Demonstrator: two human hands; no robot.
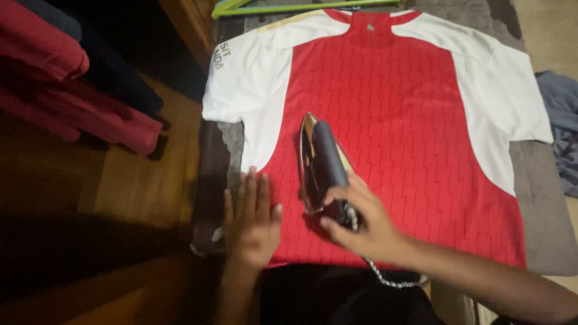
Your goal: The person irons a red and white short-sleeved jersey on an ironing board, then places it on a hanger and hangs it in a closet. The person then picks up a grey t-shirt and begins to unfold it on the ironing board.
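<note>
Head view, looking down: the lower left of the frame is so dark that the floor there is hard to make out, and the person's own body below the hands is only a dark mass at the bottom edge. The right hand [364, 224] is clenched round the dark handle of an iron [322, 164], which sits on the lower middle of a red and white shirt [397, 114]; the fingers hide the handle's rear end. A braided cord [385, 278] trails from the iron toward the bottom edge, partly hidden under the forearm. The left hand [251, 218] lies flat and released, fingers spread, on the shirt's lower left hem, just beside the iron.

The shirt lies smooth over a grey padded surface [542, 216], collar toward the top edge, where it is cut off. Its right half lies bare, with grey padding showing beyond the right sleeve. The red panel has a zigzag weave; the iron's side is shiny metal, tapering to a point. A green hanger [271, 7] lies at the top, crumpled red cloth [72, 96] upper left, grey-blue cloth [563, 126] at the right edge.
</note>
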